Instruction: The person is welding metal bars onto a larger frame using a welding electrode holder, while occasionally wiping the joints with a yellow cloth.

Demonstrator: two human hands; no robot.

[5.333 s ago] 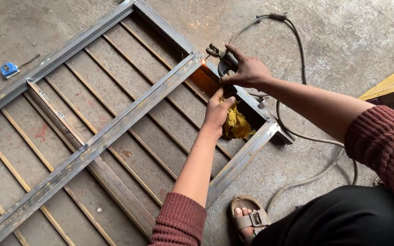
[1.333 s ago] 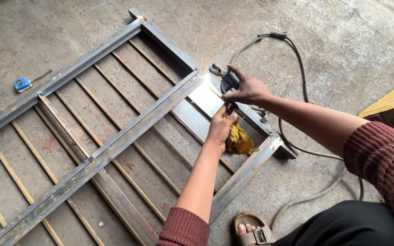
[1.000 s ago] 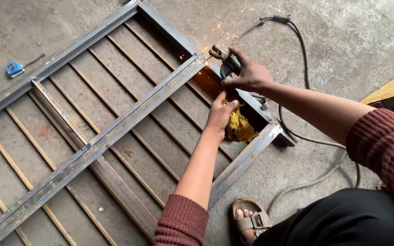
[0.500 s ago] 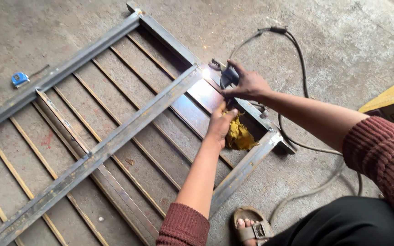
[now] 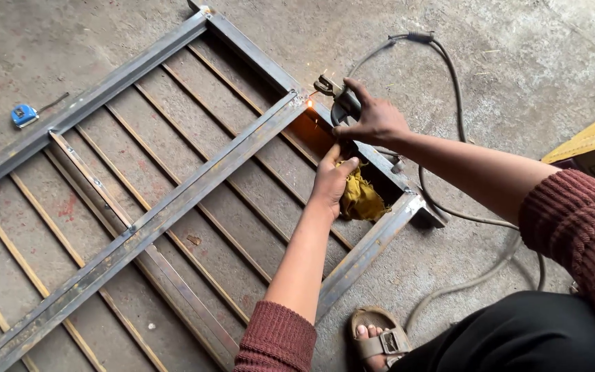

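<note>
**Welding at the frame's joint**

The right hand (image 5: 374, 122) is gripping a welding holder (image 5: 342, 102), fingers wrapped tight around it, its tip (image 5: 324, 85) hanging just above the steel frame (image 5: 173, 207) that is lying flat on the concrete floor (image 5: 518, 41). An orange glow with sparks (image 5: 309, 105) is showing where the diagonal bar meets the side rail. The left hand (image 5: 330, 184) is closing on a yellow rag (image 5: 363, 198), pressing it down inside the frame beside the rail. A cable (image 5: 449, 89) is trailing off behind. A blue tape measure (image 5: 25, 114) is lying well apart. A sandalled foot (image 5: 380, 341) is resting near the frame's end.
</note>
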